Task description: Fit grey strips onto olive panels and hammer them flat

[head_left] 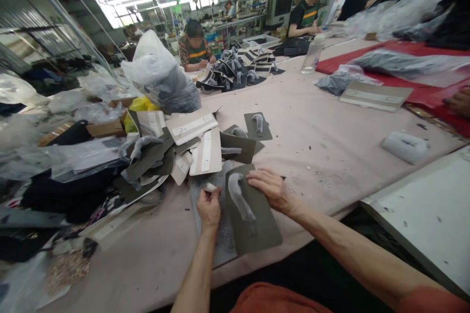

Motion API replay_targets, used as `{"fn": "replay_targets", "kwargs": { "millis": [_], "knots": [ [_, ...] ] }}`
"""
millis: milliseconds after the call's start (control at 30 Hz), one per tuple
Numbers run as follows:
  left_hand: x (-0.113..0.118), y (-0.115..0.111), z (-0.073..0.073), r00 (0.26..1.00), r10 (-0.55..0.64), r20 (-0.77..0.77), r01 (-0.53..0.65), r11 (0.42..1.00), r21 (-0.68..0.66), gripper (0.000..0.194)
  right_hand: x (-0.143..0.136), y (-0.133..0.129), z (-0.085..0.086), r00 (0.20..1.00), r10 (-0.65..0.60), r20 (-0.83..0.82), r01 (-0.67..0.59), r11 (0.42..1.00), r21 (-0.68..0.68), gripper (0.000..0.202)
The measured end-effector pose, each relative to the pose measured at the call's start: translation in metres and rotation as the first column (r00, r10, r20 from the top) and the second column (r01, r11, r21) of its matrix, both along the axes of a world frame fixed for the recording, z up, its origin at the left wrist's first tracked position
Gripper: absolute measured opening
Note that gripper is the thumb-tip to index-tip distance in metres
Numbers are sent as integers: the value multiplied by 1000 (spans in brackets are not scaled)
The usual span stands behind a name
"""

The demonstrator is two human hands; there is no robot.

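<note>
A dark olive panel (261, 225) lies in front of me at the table's near edge. On it sits a curved handle (238, 195) wrapped in whitish film. My right hand (270, 188) rests on the panel's upper right part, its fingers stretched out flat. Just left of the panel, my left hand (209, 210) pinches a small white wad (210, 187) between thumb and fingers; its material cannot be made out. Under the panel and my left hand is a greyish sheet (223, 247).
Beyond my hands, a pile of beige-and-olive panels (206, 154) spreads leftward. Bulky plastic bags (157, 73) stand behind it. A white roll-shaped bundle (404, 146) lies at right, near a loose beige panel (376, 95). Co-workers (196, 49) sit across the table by striped pieces (257, 58).
</note>
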State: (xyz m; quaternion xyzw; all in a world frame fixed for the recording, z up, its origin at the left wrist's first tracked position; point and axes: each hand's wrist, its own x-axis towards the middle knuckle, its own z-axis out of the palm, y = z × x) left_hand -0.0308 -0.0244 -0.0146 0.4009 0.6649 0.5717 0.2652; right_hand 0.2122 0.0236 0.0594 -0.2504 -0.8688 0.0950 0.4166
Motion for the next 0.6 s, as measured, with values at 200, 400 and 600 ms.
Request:
{"fn": "replay_targets", "kwargs": {
  "millis": [200,400,600],
  "knots": [
    [3,0,1,996,-16,87,16,1000,8,32,19,-10,-73,988,112,104,-82,964,-251,22],
    [7,5,10,992,-70,106,69,998,14,34,26,-8,-54,977,202,71,-194,975,-111,30],
    [6,7,15,999,-24,49,23,1000,21,29,7,-9,-53,960,263,94,-258,964,-63,33]
  ]
}}
